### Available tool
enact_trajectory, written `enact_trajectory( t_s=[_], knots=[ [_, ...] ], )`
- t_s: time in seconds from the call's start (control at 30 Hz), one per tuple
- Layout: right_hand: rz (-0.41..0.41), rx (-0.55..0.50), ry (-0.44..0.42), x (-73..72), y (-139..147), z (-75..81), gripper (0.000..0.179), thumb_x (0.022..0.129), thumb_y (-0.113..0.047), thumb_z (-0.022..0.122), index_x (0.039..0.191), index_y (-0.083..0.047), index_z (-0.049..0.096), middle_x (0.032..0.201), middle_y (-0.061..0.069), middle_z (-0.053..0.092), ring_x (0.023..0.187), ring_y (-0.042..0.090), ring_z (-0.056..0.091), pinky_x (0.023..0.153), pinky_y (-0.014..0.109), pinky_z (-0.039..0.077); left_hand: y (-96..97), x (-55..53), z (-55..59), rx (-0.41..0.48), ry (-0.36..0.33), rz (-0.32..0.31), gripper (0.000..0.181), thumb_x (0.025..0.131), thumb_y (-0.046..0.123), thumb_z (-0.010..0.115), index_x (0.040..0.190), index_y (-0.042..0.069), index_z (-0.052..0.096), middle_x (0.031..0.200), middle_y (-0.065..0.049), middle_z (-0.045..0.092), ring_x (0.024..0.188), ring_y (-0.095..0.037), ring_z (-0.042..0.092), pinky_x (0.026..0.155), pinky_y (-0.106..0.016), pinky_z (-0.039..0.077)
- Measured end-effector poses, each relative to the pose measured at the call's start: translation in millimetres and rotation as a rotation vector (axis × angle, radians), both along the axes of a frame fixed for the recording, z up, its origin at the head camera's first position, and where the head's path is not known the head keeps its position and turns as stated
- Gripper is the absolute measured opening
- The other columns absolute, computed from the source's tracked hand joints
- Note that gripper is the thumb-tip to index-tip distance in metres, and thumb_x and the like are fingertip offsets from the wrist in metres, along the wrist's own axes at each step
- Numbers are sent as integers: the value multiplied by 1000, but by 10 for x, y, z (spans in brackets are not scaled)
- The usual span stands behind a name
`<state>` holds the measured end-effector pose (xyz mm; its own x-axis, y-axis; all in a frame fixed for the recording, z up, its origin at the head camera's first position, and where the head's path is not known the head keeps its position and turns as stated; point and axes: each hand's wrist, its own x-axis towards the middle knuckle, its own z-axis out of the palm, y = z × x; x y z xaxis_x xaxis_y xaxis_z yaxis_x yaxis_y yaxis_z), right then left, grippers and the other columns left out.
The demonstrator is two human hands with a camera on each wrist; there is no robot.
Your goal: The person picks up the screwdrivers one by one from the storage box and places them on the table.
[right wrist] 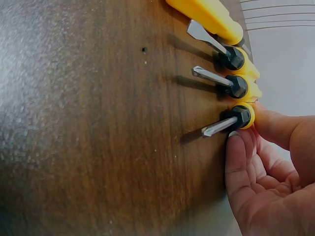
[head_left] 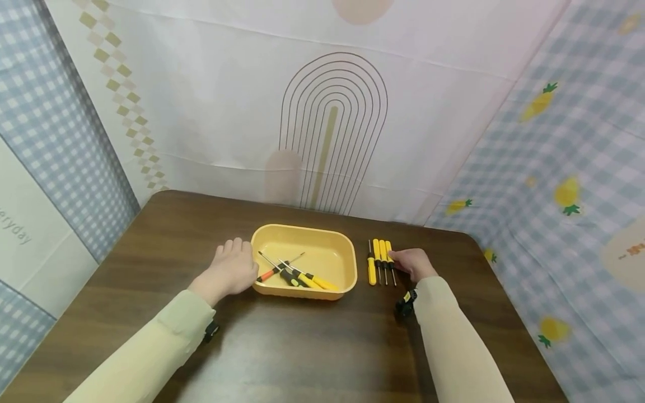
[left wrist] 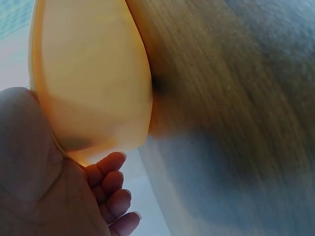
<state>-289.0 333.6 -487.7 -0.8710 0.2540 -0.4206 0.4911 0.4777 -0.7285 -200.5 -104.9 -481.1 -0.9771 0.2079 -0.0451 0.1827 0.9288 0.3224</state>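
Observation:
My left hand grips the left end of a yellow plastic box; in the left wrist view its fingers curl beside the box wall. Several screwdrivers lie crossed in the box, most with yellow and black handles, one an orange-and-black screwdriver. Right of the box, several yellow-handled screwdrivers form a row. My right hand pinches the rightmost screwdriver by its handle, between thumb and fingers. The leftmost screwdriver points away from me, its neighbours toward me.
Everything stands on a dark brown wooden table. A white patterned cloth hangs behind its far edge. Blue checked cloth with pineapples hangs on the right, and more checked cloth on the left.

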Motion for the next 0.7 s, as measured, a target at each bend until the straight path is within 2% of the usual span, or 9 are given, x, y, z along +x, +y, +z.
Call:
enact_trajectory(
  t_s=[0.27, 0.5, 0.7],
  knots=[
    [-17, 13, 3, -12, -24, -5, 39, 91, -28, 67, 114, 3, 65, 97, 7, 64, 81, 16, 61, 75, 31, 49, -13, -6, -20, 16, -4, -6, 32, 91, 23, 45, 107, -4, 47, 95, -13, 39, 91, -32, 36, 82, -47, 30],
    [-2, -1, 0, 21, -29, 37, 40, 92, -28, 66, 118, 4, 64, 105, 10, 64, 88, 19, 62, 86, 38, 48, 5, -14, -6, 14, -4, -3, 32, 91, 23, 45, 107, -4, 47, 96, -13, 39, 93, -32, 36, 84, -48, 30],
    [6, -6, -12, 22, -14, 7, 41, 92, -31, 66, 116, 2, 64, 101, 9, 64, 89, 21, 61, 88, 39, 47, -5, 12, -2, 11, -5, 0, 32, 92, 24, 45, 107, -4, 47, 96, -13, 39, 93, -32, 36, 84, -48, 30]
  ],
)
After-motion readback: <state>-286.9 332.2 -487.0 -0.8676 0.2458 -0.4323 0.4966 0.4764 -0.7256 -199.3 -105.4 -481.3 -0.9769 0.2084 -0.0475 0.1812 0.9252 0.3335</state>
